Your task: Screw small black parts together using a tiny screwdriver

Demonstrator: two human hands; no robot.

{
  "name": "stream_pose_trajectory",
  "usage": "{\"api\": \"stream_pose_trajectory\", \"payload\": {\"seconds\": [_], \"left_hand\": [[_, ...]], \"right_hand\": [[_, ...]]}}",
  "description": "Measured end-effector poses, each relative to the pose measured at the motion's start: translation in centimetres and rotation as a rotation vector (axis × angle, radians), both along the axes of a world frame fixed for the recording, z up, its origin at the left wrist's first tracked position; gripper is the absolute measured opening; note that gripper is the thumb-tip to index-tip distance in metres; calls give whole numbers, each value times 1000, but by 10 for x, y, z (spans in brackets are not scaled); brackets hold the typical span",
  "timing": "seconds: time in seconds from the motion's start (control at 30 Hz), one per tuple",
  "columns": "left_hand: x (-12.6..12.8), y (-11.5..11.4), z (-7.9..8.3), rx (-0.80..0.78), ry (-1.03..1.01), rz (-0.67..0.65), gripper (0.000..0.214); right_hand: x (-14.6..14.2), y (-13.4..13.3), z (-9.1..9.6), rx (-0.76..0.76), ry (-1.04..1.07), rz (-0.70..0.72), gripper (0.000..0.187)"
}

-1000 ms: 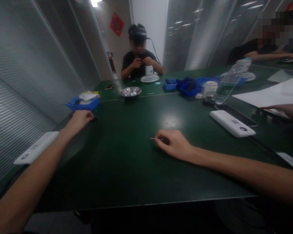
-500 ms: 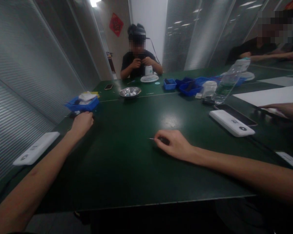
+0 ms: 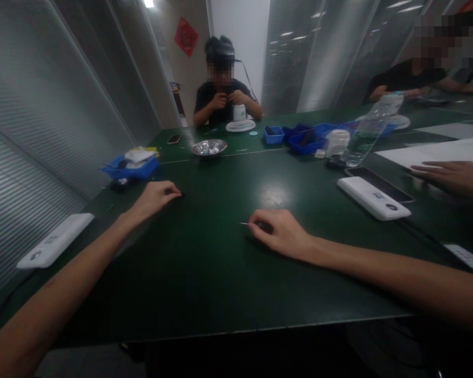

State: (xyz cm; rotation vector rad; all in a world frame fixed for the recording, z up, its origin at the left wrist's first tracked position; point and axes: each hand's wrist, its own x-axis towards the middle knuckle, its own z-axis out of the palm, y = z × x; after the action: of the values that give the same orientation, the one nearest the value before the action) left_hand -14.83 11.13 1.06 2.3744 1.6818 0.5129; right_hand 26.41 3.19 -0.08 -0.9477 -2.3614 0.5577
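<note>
My left hand (image 3: 157, 197) is closed in a pinch above the green table (image 3: 205, 273). A small dark piece (image 3: 183, 195) sticks out from its fingertips; its kind is too small to make out. On the table to the right rests my right hand (image 3: 278, 231), its fingers curled round a small screwdriver (image 3: 243, 223). The thin metal shaft points left, and part of the dark handle shows inside the curled fingers. A blue tray (image 3: 132, 169) with white and dark items lies behind my left hand.
A metal bowl (image 3: 209, 149) holds small parts. White power banks (image 3: 55, 241) lie on both sides; a phone (image 3: 380, 185) and a bottle (image 3: 368, 134) stand or lie right. Opposite, a person (image 3: 224, 94) works above a white fan (image 3: 240, 125). Another person's hand (image 3: 453, 176) reaches in from the right.
My left hand has moved right and slightly nearer, away from the blue tray, with the small dark piece now showing in its fingertips. My right hand has stayed in place.
</note>
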Motion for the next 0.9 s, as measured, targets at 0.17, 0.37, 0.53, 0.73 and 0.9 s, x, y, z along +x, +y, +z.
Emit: {"api": "stream_pose_trajectory", "payload": {"seconds": [0.17,0.37,0.53,0.73,0.9], "left_hand": [[111,-55,-6,-40,-146,-470,19],[154,-99,-15,-88,-267,-509,19],[153,-97,-15,-138,-292,-462,28],[154,-96,-13,-131,-262,-448,24],[155,-95,-12,-108,-231,-475,13]], "right_hand": [[-1,-3,2,34,-16,-11,21],[1,-4,-4,105,-66,39,16],[2,-4,-7,116,-83,32,14],[2,-6,-5,138,-93,58,15],[2,-8,-2,149,-148,112,18]]}}
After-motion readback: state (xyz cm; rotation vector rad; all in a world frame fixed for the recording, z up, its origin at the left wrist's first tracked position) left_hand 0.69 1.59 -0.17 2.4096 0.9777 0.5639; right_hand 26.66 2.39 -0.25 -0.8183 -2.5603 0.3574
